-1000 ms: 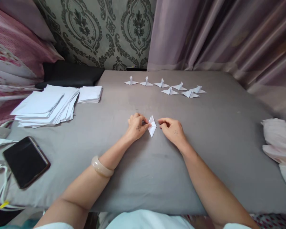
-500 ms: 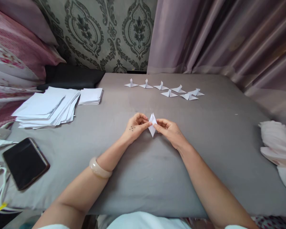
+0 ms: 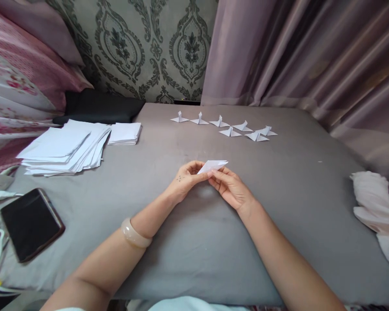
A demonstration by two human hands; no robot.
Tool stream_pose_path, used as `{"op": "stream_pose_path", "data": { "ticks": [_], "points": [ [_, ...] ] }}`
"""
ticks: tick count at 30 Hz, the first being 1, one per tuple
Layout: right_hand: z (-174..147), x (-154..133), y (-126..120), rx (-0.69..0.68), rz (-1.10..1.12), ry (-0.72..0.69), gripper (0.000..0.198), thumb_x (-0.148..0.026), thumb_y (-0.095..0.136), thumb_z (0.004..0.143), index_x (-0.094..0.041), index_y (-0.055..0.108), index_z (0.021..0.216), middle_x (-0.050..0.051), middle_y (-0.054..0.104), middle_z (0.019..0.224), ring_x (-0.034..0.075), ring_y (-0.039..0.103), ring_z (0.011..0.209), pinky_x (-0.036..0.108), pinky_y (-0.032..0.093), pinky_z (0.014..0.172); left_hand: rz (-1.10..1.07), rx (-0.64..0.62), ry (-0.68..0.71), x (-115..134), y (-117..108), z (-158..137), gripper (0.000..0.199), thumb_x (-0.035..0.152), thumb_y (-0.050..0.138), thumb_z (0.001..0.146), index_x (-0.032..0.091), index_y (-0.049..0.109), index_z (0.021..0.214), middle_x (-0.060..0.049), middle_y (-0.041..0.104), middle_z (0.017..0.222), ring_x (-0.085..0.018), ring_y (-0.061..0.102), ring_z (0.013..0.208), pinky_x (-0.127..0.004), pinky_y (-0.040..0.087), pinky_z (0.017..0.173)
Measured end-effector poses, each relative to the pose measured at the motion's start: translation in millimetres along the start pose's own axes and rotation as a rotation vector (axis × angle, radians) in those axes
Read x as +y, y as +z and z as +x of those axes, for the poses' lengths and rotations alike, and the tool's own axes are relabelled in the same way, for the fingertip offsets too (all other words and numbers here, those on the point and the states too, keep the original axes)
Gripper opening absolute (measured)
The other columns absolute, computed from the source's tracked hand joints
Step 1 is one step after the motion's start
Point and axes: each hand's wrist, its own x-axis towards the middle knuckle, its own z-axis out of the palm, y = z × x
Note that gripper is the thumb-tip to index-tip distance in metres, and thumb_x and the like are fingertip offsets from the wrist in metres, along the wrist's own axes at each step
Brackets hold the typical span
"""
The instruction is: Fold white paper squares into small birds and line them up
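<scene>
A small piece of folded white paper is held between my two hands above the grey-covered table. My left hand pinches its left and lower edge, thumb on the near side. My right hand grips its lower edge with thumb and fingers, close to the left thumb. The paper lies nearly sideways, one point toward the right. Farther back, several folded white paper birds stand on the table in two loose rows.
At the left lie a stack of large white paper sheets and a smaller paper stack. A dark tablet or phone rests nearer, beside white cables. A black cushion-like item is behind; white cloth lies right.
The folded paper has turned from upright to nearly sideways, its point now toward the right. Both hands have shifted their hold to its lower edge. The view has tilted slightly.
</scene>
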Motion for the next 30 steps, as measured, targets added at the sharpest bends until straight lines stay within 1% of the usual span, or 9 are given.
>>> {"op": "stream_pose_path", "data": {
  "ticks": [5, 10, 12, 15, 17, 20, 22, 24, 30],
  "points": [
    [0.5, 5.7, 2.1, -0.050, 0.056, 0.048, 0.023, -0.021, 0.080, 0.066, -0.022, 0.073, 0.088, -0.002, 0.072, 0.093, 0.011, 0.065, 0.090, 0.022, 0.051, 0.088, -0.072, 0.040, -0.004, -3.0, -0.4, 1.2, 0.027, 0.029, 0.083, 0.066, 0.016, 0.068, 0.084, 0.000, 0.069, 0.083, -0.012, 0.061, 0.079, -0.026, 0.045, 0.080],
    [1.5, 10.9, -0.2, -0.064, -0.115, 0.008, 0.028, -0.026, 0.080, 0.066, -0.022, 0.072, 0.093, 0.000, 0.071, 0.096, 0.015, 0.065, 0.095, 0.030, 0.050, 0.092, -0.007, 0.060, 0.091, -7.2, -1.9, 2.8, 0.019, 0.031, 0.078, 0.070, 0.017, 0.070, 0.082, -0.002, 0.070, 0.081, -0.015, 0.063, 0.078, -0.029, 0.049, 0.078],
    [2.2, 9.7, -2.4, -0.029, -0.258, -0.126, 0.030, -0.029, 0.079, 0.068, -0.023, 0.070, 0.095, 0.002, 0.070, 0.100, 0.017, 0.064, 0.099, 0.032, 0.048, 0.093, 0.096, 0.123, 0.182, -7.9, -2.7, 2.9, 0.017, 0.030, 0.077, 0.071, 0.018, 0.070, 0.082, -0.001, 0.070, 0.081, -0.014, 0.062, 0.076, -0.029, 0.048, 0.076],
    [2.0, 4.5, -5.5, 0.076, -0.588, -0.481, 0.032, -0.031, 0.075, 0.074, -0.025, 0.066, 0.104, 0.004, 0.067, 0.108, 0.018, 0.061, 0.103, 0.034, 0.048, 0.090, 0.359, 0.203, 0.354, -7.2, -3.7, 2.1, 0.012, 0.029, 0.074, 0.075, 0.020, 0.070, 0.081, -0.001, 0.069, 0.080, -0.014, 0.059, 0.073, -0.029, 0.046, 0.073],
    [0.3, 0.5, -6.6, 0.097, -0.817, -0.717, 0.030, -0.029, 0.070, 0.080, -0.027, 0.066, 0.109, 0.004, 0.065, 0.109, 0.017, 0.060, 0.100, 0.033, 0.049, 0.086, 0.536, 0.190, 0.495, -6.2, -4.1, 0.9, 0.008, 0.028, 0.069, 0.080, 0.020, 0.068, 0.081, -0.003, 0.068, 0.080, -0.015, 0.059, 0.075, -0.030, 0.045, 0.074],
    [-3.4, -2.7, -7.8, 0.084, -1.070, -0.960, 0.019, -0.025, 0.062, 0.087, -0.028, 0.069, 0.104, 0.004, 0.065, 0.098, 0.017, 0.059, 0.092, 0.033, 0.048, 0.083, 0.801, 0.122, 0.747, -4.8, -5.8, -1.2, 0.007, 0.023, 0.061, 0.086, 0.019, 0.066, 0.085, -0.004, 0.068, 0.082, -0.016, 0.058, 0.078, -0.032, 0.044, 0.076],
    [-5.1, -2.5, -8.8, 0.085, -1.188, -1.048, 0.016, -0.024, 0.057, 0.090, -0.027, 0.071, 0.097, 0.004, 0.065, 0.090, 0.018, 0.058, 0.087, 0.034, 0.048, 0.082, 0.994, 0.104, 0.892, -3.9, -8.5, -2.1, 0.008, 0.021, 0.058, 0.088, 0.019, 0.066, 0.090, -0.005, 0.070, 0.086, -0.017, 0.058, 0.081, -0.033, 0.041, 0.077],
    [-5.3, -1.1, -10.2, 0.088, -1.268, -1.082, 0.018, -0.023, 0.054, 0.091, -0.027, 0.072, 0.094, 0.005, 0.066, 0.088, 0.018, 0.058, 0.084, 0.034, 0.048, 0.083, 1.147, 0.092, 0.964, -2.4, -12.5, -2.3, 0.011, 0.020, 0.056, 0.089, 0.020, 0.065, 0.095, -0.007, 0.070, 0.091, -0.019, 0.057, 0.085, -0.034, 0.039, 0.079],
    [-0.5, 2.6, -16.2, 0.120, -1.303, -1.056, 0.022, -0.023, 0.051, 0.091, -0.029, 0.073, 0.094, 0.006, 0.070, 0.092, 0.020, 0.060, 0.085, 0.038, 0.047, 0.084, 1.309, 0.062, 0.888, 5.1, -22.2, -1.0, 0.020, 0.023, 0.046, 0.094, 0.022, 0.065, 0.095, -0.009, 0.069, 0.096, -0.022, 0.056, 0.091, -0.036, 0.036, 0.081]
  ]
}}
